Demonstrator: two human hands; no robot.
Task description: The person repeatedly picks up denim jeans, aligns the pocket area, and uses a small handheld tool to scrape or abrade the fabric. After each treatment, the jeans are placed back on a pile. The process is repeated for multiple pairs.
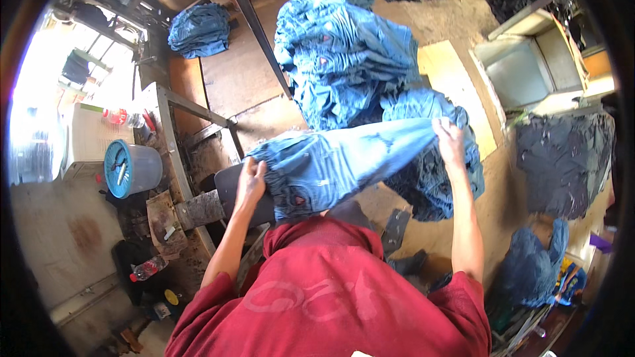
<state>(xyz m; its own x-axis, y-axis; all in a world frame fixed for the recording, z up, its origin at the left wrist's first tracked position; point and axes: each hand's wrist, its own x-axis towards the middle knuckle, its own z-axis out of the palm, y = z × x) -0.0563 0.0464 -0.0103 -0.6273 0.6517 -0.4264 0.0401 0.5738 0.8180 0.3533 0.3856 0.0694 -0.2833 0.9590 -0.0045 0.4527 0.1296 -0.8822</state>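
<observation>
Denim garment (350, 155), left fingers (254, 170) gripping its gathered end, right fingers (447, 132) gripping its narrow end, denim pile (337, 46) beyond it

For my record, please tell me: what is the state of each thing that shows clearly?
Denim garment: held spread between both hands
Left hand: closed on the garment's gathered end
Right hand: closed on the opposite end
Large denim pile: heaped, rumpled
Upper-left denim pile: heaped
Dark cloth pile: heaped
</observation>
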